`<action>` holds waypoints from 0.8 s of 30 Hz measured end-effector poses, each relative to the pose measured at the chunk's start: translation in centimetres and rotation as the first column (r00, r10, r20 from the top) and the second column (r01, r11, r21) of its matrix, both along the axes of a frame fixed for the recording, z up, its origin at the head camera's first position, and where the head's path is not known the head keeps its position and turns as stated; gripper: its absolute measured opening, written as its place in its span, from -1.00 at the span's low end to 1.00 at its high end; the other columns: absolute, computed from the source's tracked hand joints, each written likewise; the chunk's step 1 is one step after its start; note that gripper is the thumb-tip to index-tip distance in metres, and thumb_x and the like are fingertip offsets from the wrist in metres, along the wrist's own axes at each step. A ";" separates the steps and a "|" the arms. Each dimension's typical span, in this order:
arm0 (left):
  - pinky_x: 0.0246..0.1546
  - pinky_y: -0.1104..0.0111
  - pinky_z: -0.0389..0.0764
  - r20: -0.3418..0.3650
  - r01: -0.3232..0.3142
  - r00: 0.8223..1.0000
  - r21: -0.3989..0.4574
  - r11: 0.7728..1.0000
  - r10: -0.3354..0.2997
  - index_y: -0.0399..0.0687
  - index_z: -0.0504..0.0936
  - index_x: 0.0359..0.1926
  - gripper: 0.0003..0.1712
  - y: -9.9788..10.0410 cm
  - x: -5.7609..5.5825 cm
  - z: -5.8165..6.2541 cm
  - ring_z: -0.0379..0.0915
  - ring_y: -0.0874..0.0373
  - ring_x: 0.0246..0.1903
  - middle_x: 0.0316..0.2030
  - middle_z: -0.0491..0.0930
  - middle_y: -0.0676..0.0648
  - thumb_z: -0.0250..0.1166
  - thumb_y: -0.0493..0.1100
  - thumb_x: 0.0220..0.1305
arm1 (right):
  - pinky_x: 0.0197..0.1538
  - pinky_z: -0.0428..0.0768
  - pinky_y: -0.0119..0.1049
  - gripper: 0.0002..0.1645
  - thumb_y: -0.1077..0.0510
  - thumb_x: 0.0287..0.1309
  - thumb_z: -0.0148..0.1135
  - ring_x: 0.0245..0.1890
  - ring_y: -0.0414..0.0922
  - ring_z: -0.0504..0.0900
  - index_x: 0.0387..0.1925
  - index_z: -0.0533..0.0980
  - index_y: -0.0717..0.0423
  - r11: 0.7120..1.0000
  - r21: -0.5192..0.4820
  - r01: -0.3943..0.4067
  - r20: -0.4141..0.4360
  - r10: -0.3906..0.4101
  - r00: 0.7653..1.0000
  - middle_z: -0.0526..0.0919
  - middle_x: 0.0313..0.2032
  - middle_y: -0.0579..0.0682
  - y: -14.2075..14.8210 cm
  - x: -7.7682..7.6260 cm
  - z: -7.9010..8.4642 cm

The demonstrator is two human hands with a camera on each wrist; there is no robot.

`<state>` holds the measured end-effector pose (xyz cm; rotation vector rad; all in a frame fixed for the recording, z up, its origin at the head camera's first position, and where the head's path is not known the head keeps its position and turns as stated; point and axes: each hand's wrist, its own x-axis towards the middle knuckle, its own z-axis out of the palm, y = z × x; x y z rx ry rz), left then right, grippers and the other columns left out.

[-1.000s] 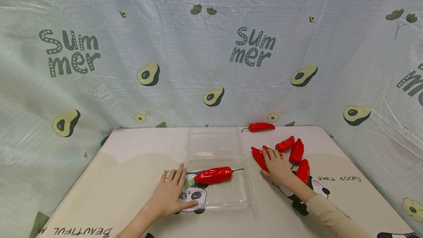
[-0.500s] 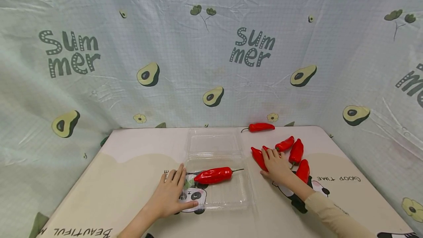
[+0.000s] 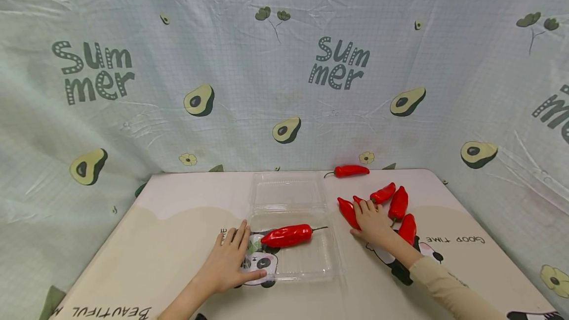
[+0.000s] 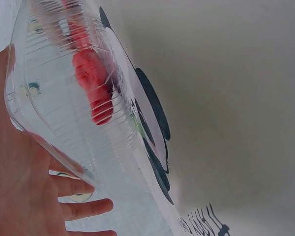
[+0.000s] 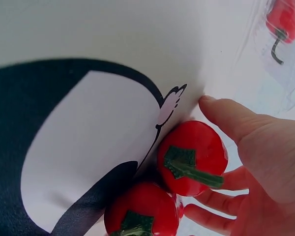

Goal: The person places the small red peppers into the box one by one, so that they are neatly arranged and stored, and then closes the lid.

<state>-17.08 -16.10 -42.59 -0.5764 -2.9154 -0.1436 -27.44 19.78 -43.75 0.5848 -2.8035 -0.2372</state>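
Note:
My left hand [image 3: 228, 263] rests against the left side of a clear plastic clamshell box [image 3: 306, 265], its fingers spread and mostly straight. In the left wrist view the fingers [image 4: 88, 209] lie along the box's rim. Inside the box is one red chili pepper [image 3: 286, 236], its stem pointing right. My right hand [image 3: 374, 224] lies over the loose peppers to the right of the box. Beneath it are a red chili pepper [image 3: 348, 212] and another, mostly covered. In the right wrist view thumb and fingers stand loosely around a pepper [image 5: 192, 157], with a gap at the thumb.
Several more red peppers lie on the right of the table: one near the back edge [image 3: 352, 171], others beside the right hand [image 3: 398, 204]. The box's clear lid [image 3: 289, 194] lies folded back behind it. A printed curtain [image 3: 249, 63] rises behind the table.

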 end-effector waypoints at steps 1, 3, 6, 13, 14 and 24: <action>0.12 -0.16 0.15 -0.001 0.000 1.000 0.000 1.000 0.000 -0.35 0.17 0.25 0.18 0.0 0.0 0.0 0.16 -0.23 0.18 0.29 0.13 -0.27 0.04 0.52 -0.12 | -0.13 0.40 0.01 -0.10 -0.15 -0.31 0.41 -0.10 0.09 0.37 0.03 0.37 0.33 1.000 0.005 0.001 -0.001 -0.001 1.000 0.48 -0.17 0.22 0.0 0.0 0.0; 0.12 -0.15 0.14 -0.001 0.000 1.000 -0.001 1.000 0.000 -0.35 0.17 0.25 0.18 0.0 0.0 0.0 0.16 -0.23 0.18 0.29 0.13 -0.27 0.04 0.53 -0.12 | -0.14 0.40 0.01 -0.11 -0.15 -0.31 0.40 -0.11 0.10 0.37 0.01 0.38 0.34 1.000 0.008 0.001 0.000 -0.001 1.000 0.48 -0.18 0.22 0.0 0.0 0.1; 0.12 -0.15 0.14 0.003 0.000 1.000 -0.002 1.000 0.000 -0.35 0.17 0.25 0.19 -0.1 -0.1 -0.1 0.15 -0.23 0.18 0.29 0.12 -0.27 0.04 0.53 -0.13 | -0.15 0.40 0.01 -0.15 -0.16 -0.29 0.40 -0.14 0.10 0.37 -0.02 0.40 0.34 1.000 0.017 0.002 0.005 -0.002 1.000 0.48 -0.22 0.22 0.0 -0.1 0.2; 0.13 -0.16 0.14 0.022 -0.003 1.000 0.004 1.000 0.003 -0.34 0.16 0.26 0.19 -0.1 -0.2 0.0 0.14 -0.24 0.19 0.29 0.12 -0.26 0.04 0.53 -0.13 | -0.15 0.40 0.01 -0.21 -0.15 -0.27 0.39 -0.15 0.11 0.38 -0.08 0.43 0.33 0.999 0.035 0.021 0.042 -0.022 0.999 0.50 -0.24 0.22 -0.2 -0.1 0.6; 0.13 -0.16 0.13 0.026 -0.003 1.000 0.005 1.000 0.003 -0.34 0.16 0.26 0.19 -0.1 -0.2 0.0 0.14 -0.24 0.19 0.30 0.12 -0.26 0.04 0.53 -0.13 | -0.14 0.40 0.01 -0.21 -0.14 -0.28 0.39 -0.15 0.11 0.38 -0.08 0.42 0.33 0.999 0.036 0.024 0.048 -0.026 0.999 0.50 -0.24 0.22 -0.2 -0.1 0.7; 0.13 -0.16 0.13 0.022 -0.001 1.000 0.007 1.000 0.001 -0.35 0.15 0.26 0.19 0.0 -0.2 -0.1 0.14 -0.24 0.19 0.30 0.11 -0.27 0.04 0.53 -0.13 | -0.10 0.40 0.03 -0.23 -0.09 -0.23 0.37 -0.11 0.12 0.38 -0.01 0.41 0.30 0.999 0.037 0.026 0.086 -0.029 0.996 0.51 -0.19 0.23 -0.1 -0.1 0.6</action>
